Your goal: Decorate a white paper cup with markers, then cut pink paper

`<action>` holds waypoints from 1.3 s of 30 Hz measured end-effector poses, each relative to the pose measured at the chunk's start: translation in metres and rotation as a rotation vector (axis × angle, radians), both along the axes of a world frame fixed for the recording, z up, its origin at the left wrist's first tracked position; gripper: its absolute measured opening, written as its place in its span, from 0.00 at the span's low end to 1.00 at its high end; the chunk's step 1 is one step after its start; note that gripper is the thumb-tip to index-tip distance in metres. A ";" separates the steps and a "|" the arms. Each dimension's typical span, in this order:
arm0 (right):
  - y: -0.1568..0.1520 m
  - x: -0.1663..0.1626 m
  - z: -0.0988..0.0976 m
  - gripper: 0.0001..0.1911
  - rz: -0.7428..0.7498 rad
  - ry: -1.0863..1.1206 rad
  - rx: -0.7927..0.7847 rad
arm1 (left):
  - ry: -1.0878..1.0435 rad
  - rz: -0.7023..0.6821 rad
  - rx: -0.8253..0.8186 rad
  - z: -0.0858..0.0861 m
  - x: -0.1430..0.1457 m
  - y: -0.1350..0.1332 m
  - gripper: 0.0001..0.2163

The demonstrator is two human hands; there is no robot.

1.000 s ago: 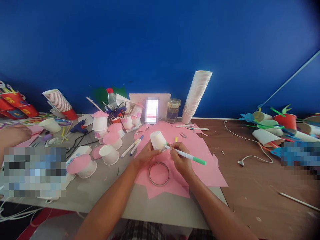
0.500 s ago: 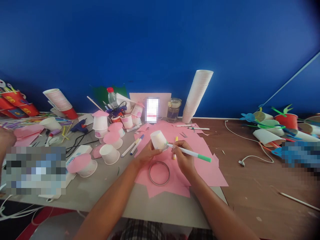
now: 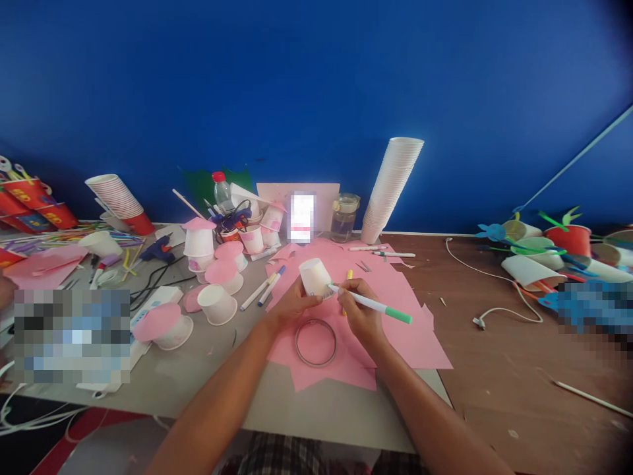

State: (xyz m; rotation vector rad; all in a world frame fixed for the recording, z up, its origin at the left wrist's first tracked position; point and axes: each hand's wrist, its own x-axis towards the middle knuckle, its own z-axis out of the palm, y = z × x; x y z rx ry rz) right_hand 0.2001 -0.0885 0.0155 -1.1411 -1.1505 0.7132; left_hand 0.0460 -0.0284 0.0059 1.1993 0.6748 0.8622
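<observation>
My left hand [image 3: 291,307] is closed around a small white paper cup [image 3: 314,276], held upside down and tilted above the pink paper [image 3: 395,323]. My right hand [image 3: 360,311] pinches a green-capped marker [image 3: 376,306] whose tip touches the cup's side near its rim. A yellow marker [image 3: 349,274] lies on the paper just behind my right hand. Below both hands, a metal ring [image 3: 315,342] rests flat on the pink sheet.
Decorated cups with pink tops [image 3: 217,277] and loose markers [image 3: 262,288] crowd the grey table on the left. A tall leaning stack of white cups [image 3: 390,188], a jar [image 3: 344,216] and a bottle [image 3: 221,191] stand at the back. A white cable [image 3: 487,310] and craft cups [image 3: 534,254] lie right.
The marker's angle shifted slightly in my right hand while its tip stayed at the cup. Another person's hand at the far left edge has pulled back out of view.
</observation>
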 end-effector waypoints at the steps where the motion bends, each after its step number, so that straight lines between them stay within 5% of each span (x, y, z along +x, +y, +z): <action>1: 0.000 0.000 0.000 0.05 -0.001 -0.006 -0.001 | 0.012 0.005 -0.001 0.000 0.000 0.000 0.25; 18: -0.003 0.002 0.006 0.05 -0.028 0.153 0.001 | -0.047 0.000 -0.039 0.002 0.000 0.000 0.24; 27: -0.006 -0.001 0.006 0.05 0.005 0.007 0.024 | -0.111 0.010 -0.098 0.002 0.002 0.000 0.20; 39: -0.004 0.000 0.000 0.11 0.052 0.083 0.101 | -0.120 -0.009 -0.073 -0.006 0.001 0.004 0.21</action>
